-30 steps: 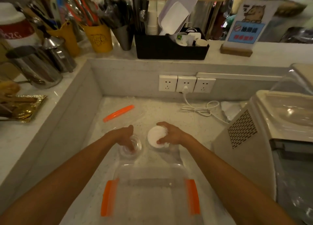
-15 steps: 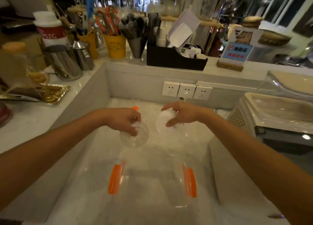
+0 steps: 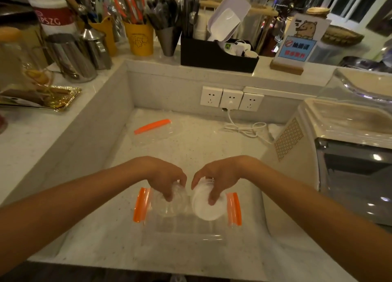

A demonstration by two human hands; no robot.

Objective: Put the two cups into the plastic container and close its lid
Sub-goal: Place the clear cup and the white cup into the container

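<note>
A clear plastic container (image 3: 186,233) with orange side clips (image 3: 139,205) sits open on the lower counter in front of me. My left hand (image 3: 165,177) grips a clear cup (image 3: 171,203) from above, inside the container's left half. My right hand (image 3: 218,175) grips a white cup (image 3: 206,205) the same way, in the container's right half. The two cups are side by side, almost touching. The container's clear lid (image 3: 157,131), with an orange strip along one edge, lies apart on the counter toward the back left.
A white machine (image 3: 331,150) stands close on the right. A white cable (image 3: 246,129) runs from the wall sockets (image 3: 231,99). The raised ledge on the left and behind carries steel jugs (image 3: 72,57), yellow utensil cups (image 3: 140,38), a black organiser (image 3: 216,54) and a sign (image 3: 297,46).
Both hands lifted the cups off the counter behind the container, carried them toward me and lowered them into the container. The camera view tilted up, then settled.
</note>
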